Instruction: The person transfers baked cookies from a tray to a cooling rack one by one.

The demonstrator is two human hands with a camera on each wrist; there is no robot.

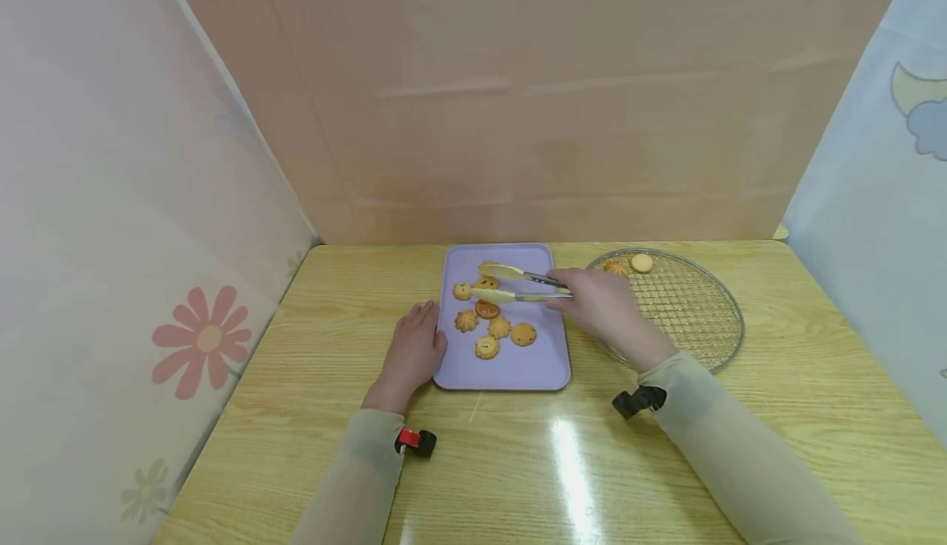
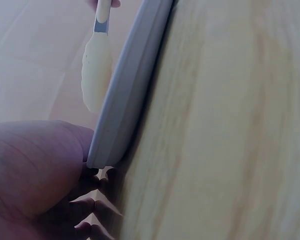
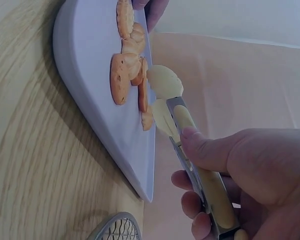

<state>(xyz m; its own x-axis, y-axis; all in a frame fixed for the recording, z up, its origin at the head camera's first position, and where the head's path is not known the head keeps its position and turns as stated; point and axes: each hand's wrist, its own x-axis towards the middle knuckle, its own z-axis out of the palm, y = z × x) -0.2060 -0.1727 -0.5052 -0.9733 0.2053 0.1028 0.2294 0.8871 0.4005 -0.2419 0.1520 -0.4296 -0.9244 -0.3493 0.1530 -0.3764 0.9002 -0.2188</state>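
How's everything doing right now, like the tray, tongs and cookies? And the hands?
Tray: flat on the table
Rack: on the table, partly bare
Cookies: on the tray and rack
Tongs: open, above the tray
Left hand: touching the tray's edge
Right hand: gripping the tongs

Landmark: lilac rectangular tray, flat on light wood-grain table. On tray: eight visible golden-brown baked cookies, from its middle towards its far end. Over tray's far half: metal tongs with cream tips, crosswise, tips leftward. At tray's left edge: bare left hand, touching the rim. At tray's right edge: bare right hand, around tongs' handles. Right of tray: round grey-rimmed wire-mesh rack; on it, level with tray's far part, two golden-brown cookies. Behind tray: upright plain brown backdrop.
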